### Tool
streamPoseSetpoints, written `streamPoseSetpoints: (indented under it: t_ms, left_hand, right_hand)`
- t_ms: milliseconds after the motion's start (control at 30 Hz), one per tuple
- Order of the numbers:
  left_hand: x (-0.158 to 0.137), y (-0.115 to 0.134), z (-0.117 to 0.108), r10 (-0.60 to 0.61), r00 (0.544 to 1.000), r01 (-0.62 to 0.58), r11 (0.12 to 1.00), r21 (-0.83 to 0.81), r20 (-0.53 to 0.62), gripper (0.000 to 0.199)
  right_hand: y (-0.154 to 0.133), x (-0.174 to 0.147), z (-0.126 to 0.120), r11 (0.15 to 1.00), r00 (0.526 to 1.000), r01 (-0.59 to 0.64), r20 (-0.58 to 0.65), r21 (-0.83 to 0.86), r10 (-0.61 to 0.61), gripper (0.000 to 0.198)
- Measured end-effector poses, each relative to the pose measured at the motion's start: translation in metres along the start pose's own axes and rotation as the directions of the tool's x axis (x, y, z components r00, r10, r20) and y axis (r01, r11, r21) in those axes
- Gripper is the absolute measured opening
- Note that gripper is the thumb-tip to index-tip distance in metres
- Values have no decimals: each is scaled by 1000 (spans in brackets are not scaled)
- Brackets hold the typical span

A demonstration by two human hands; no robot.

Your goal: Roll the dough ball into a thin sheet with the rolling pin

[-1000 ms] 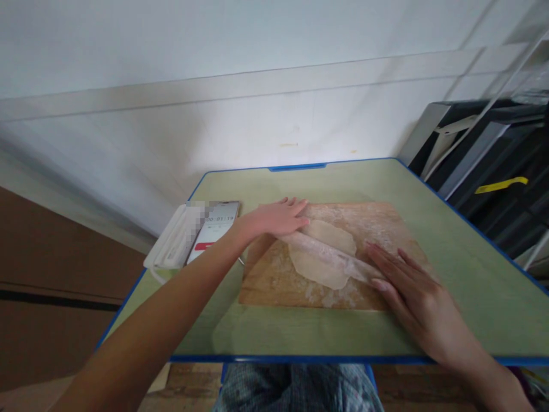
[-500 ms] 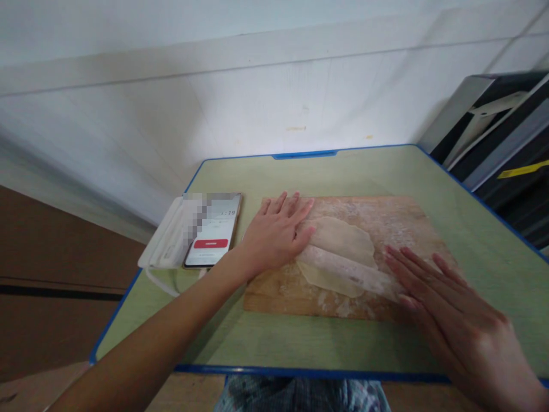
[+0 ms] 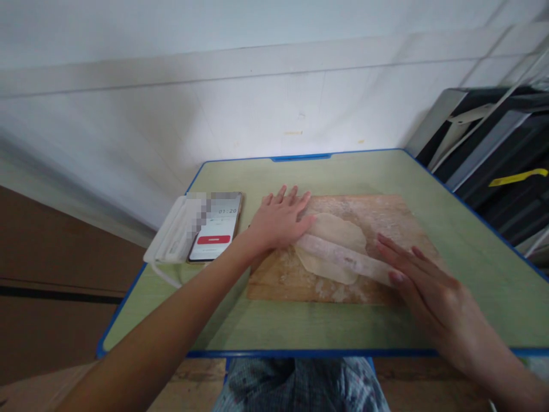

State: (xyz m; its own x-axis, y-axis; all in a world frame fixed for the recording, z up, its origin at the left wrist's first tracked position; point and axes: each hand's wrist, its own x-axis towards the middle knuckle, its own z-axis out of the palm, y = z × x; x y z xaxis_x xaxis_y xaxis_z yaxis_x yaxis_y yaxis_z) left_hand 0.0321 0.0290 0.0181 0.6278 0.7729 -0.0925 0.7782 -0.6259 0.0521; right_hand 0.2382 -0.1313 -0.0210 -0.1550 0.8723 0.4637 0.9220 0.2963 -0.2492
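A flour-dusted rolling pin lies across a thin, pale sheet of dough on a wooden board. My left hand rests flat over the pin's left end, fingers spread and pointing away from me. Over the right end, my right hand lies with its fingers stretched out and its thumb beside the pin. Both palms hide the pin's ends. The dough has an uneven, roundish outline and shows on both sides of the pin. White flour is smeared over the board.
Left of the board, a phone with a timer screen leans on a white object with a cable. The green table has a blue edge and stands against a white wall. Dark flat items lean at the right.
The view has shifted slightly, and the phone's timer has gone from 1:19 to 01:20. Both hands stay over the pin's ends; the pin has shifted only a little on the dough.
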Motion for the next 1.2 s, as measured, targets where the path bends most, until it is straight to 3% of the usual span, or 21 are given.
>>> streamPoseSetpoints:
  t_ms: [133, 267, 400, 700, 867, 1033, 1200]
  left_hand:
    - [-28, 4, 6, 34, 993, -29, 998, 49, -113, 51]
    - [-45, 4, 11, 48, 984, -39, 998, 54, -174, 49]
    - [-37, 3, 9, 42, 992, -37, 998, 51, -115, 49]
    - [10, -2, 0, 24, 1000, -24, 999, 28, 17, 59]
    - [-6, -3, 5, 38, 999, -39, 999, 37, 13, 56]
    - [-28, -3, 8, 61, 996, -58, 997, 60, -63, 53]
    - [-12, -3, 5, 32, 999, -32, 999, 13, 11, 58]
  right_hand:
    - [-17, -11, 3, 987, 995, 62, -73, -147, -73, 38]
    - [-27, -16, 2, 977, 991, 91, -75, -191, -107, 40]
    - [-23, -11, 1, 980, 991, 92, -81, -178, -107, 37]
    - [-4, 4, 0, 1000, 1000, -8, 5, 9, 8, 38]
    - [-14, -2, -3, 998, 998, 50, -25, -43, -52, 36]
    - [-22, -10, -2, 994, 996, 85, -21, -63, -87, 36]
    - [-14, -5, -2, 997, 997, 74, -18, -32, -74, 35]
